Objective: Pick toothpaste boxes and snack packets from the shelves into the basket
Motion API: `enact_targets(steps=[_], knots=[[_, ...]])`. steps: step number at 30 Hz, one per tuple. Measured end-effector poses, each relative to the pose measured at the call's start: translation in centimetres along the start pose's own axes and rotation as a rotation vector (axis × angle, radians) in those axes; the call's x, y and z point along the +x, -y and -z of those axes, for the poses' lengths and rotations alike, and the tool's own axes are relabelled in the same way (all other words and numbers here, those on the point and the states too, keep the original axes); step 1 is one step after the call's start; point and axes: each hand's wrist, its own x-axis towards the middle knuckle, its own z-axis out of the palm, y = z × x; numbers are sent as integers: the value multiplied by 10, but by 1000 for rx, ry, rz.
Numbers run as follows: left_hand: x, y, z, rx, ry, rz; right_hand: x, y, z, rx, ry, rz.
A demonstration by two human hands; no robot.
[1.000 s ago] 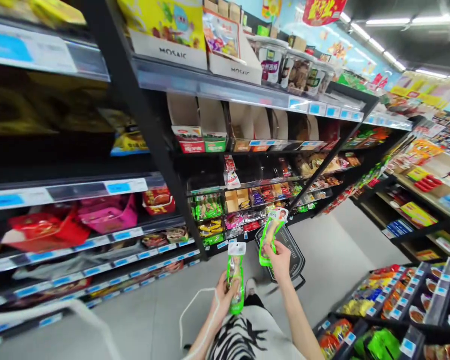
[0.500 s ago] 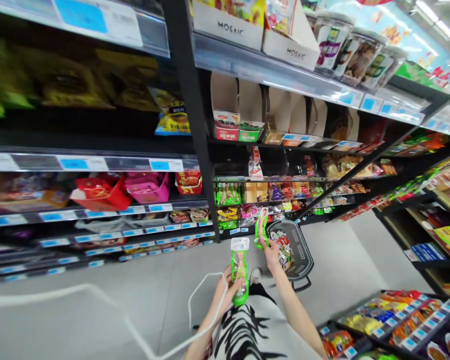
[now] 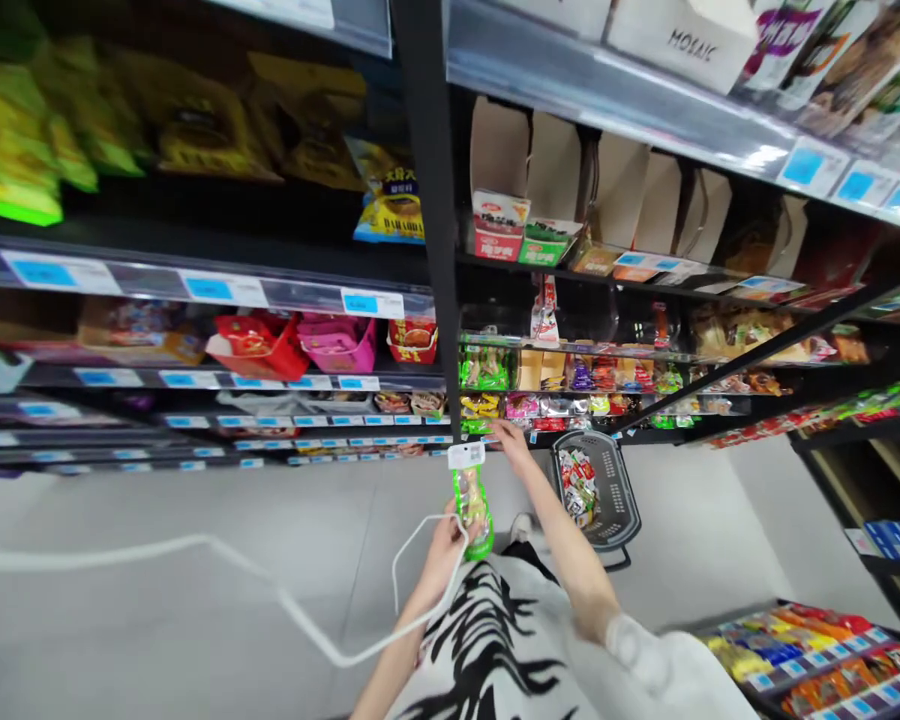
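Reads "DAHAODA" on a yellow-blue bag point(image 3: 394, 200) up-left of the basket point(image 3: 613, 488), closes left hand point(image 3: 444, 545) on a green packet point(image 3: 471, 495) left of it, stretches right hand point(image 3: 507, 442) nearer its left edge, can't tell whether gripping anything, and reads "MOSAIC" on a white box point(image 3: 682, 40) above it.

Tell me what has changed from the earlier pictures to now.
The right hand has moved forward and to the left, away from beside the basket and toward the lower shelves. The second green packet it held can no longer be made out; where it went is unclear. Unchanged: the left hand holds its green packet, and the basket stands on the floor.
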Motion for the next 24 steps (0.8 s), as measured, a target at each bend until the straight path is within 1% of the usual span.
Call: enact_targets(steps=[3, 5, 6, 8, 10, 11, 14, 16, 18, 20, 21, 22, 23, 24], knots=[[8, -7, -5, 4, -1, 3, -69, -22, 8, 99, 155, -152], [13, -12, -7, 14, 7, 0, -107, -29, 14, 165, 219, -197], [15, -14, -8, 24, 21, -5, -121, -30, 16, 176, 223, -182], [19, -16, -11, 51, 59, -16, -137, -29, 18, 152, 188, -96], [22, -16, -14, 77, 87, -18, -142, -26, 19, 128, 136, -22], [24, -14, -16, 90, 94, -18, -142, -25, 19, 128, 116, -6], [26, -7, -21, 136, 86, -26, -139, -22, 19, 162, 66, -17], [27, -2, -23, 185, 56, -53, -139, -21, 20, 185, 27, -25], [25, 1, -25, 278, -9, -135, -139, -20, 21, 198, -31, -14], [23, 2, -27, 411, -58, -281, -140, -19, 21, 178, -124, 23], [21, 2, -28, 477, -58, -357, -140, -18, 21, 155, -179, 49], [20, 2, -29, 534, -32, -417, -140, -17, 21, 128, -225, 76], [19, 3, -31, 573, 14, -453, -141, -14, 20, 97, -253, 104], [19, 4, -33, 589, 63, -461, -143, -11, 19, 60, -263, 134]])
